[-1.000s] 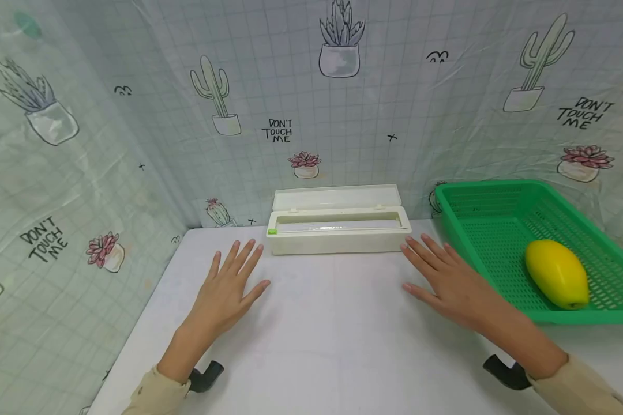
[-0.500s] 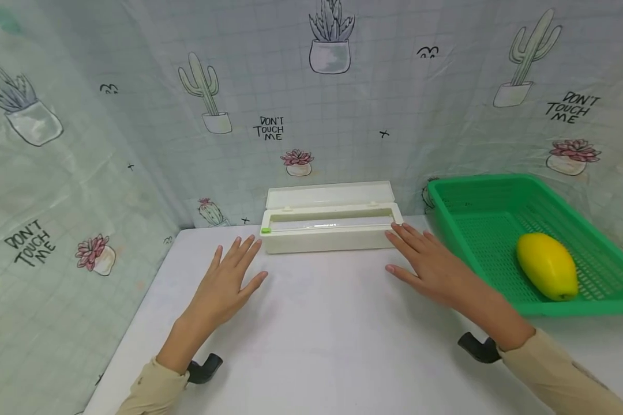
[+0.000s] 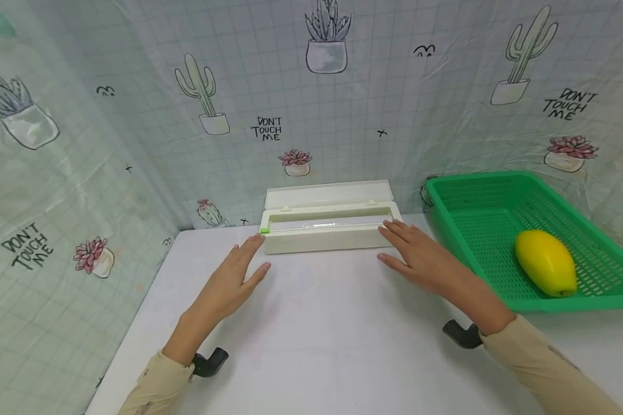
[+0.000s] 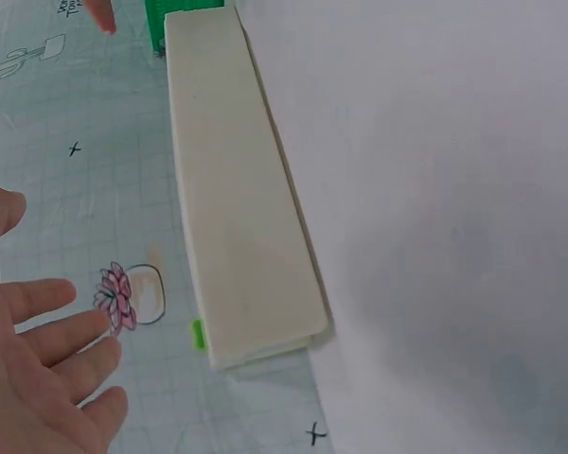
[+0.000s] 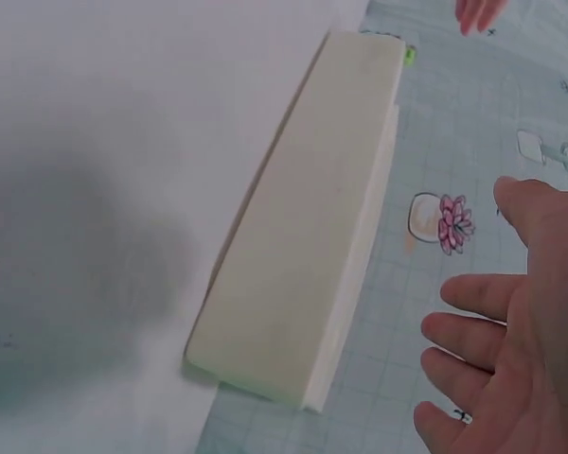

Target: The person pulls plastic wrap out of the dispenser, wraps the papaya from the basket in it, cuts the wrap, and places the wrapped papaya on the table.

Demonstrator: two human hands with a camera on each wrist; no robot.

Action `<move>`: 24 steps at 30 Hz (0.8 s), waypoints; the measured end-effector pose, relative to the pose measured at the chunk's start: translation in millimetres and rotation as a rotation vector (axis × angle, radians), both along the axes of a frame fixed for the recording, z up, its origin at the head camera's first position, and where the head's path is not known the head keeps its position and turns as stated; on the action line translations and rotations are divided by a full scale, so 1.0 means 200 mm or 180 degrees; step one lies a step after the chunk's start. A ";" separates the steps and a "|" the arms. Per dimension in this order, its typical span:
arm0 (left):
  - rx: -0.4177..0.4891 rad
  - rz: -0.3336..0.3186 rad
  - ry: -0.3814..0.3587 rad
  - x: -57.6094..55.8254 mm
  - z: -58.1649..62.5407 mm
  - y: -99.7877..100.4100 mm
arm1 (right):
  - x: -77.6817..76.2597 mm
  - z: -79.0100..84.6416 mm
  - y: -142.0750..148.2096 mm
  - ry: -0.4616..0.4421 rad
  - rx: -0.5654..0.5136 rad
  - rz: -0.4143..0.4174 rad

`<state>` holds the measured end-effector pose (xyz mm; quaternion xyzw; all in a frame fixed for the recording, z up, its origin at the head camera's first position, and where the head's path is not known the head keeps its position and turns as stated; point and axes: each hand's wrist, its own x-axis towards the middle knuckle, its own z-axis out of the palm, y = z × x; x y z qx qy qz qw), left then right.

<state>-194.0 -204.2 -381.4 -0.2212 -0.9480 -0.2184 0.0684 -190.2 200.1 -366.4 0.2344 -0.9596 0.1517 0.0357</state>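
Observation:
A long white plastic-wrap dispenser box (image 3: pixel 327 239) stands at the back of the table, its lid (image 3: pixel 329 195) raised against the wall sheet. Inside lies a pale roll with a shiny film, and a small green slider (image 3: pixel 265 230) sits at the front left corner. My left hand (image 3: pixel 231 282) hovers by the left end, fingers straight and holding nothing. Over by the right end, my right hand (image 3: pixel 420 256) has its fingers extended, the tips overlapping the box's front edge in the head view. Both wrist views show the box's plain front (image 4: pixel 241 189) with the fingers apart from it.
To the right stands a green plastic basket (image 3: pixel 472 253) with a yellow, mango-like fruit (image 3: pixel 546 263) in it. A sheet printed with cacti (image 3: pixel 342 104) hangs behind and along the left side. A white cover lies over the table (image 3: pixel 332 334).
My right hand has moved leftward and a little farther in toward the box. The left hand has come slightly nearer the box's left corner. The head view has shifted a little.

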 end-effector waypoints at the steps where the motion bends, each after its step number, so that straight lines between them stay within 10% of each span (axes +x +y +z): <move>1: 0.0085 0.0001 -0.0046 0.00 0.00 0.01 | -0.01 0.00 0.00 -0.0009 -0.0016 -0.0010; 24: 0.0880 -0.0085 -0.0218 -0.17 0.01 0.02 | -0.18 0.05 -0.05 0.0070 -0.0249 0.0110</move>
